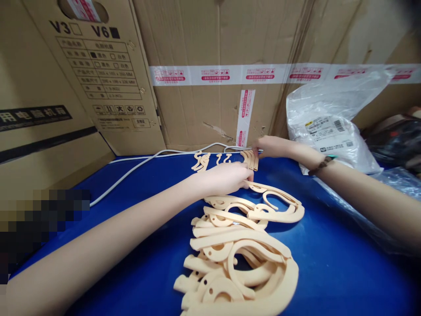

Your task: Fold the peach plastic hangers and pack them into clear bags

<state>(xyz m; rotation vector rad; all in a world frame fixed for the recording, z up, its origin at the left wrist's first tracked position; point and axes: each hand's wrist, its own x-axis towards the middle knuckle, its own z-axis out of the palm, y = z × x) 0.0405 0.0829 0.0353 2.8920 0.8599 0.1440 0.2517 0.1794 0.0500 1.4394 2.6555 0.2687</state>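
Left hand (232,177) half-curled over the left end of the far folded hanger (294,213), fingertips partly hidden, can't confirm grip. Right hand (267,146) blurred, fingers bent beside the curved strips (251,160) at the table's far edge; opening and hold unclear. Near hanger pile (263,239) overlaps heavily, cut off at bottom.

The carton (131,140) reads "V3" beside a blank square and "V6" beside a black one. Its printed chart (98,68) shows 黑色 and 白色 tick squares and "2.3 (KG)". Below come black handling signs (120,109), a recycling sign (140,110) and a framed 合格证. A black strip (34,117) farther left shows 电脑机箱. White tape (283,73) carries red lettering, too blurred to read. The bag's label (325,131) shows a barcode and unreadable small print.
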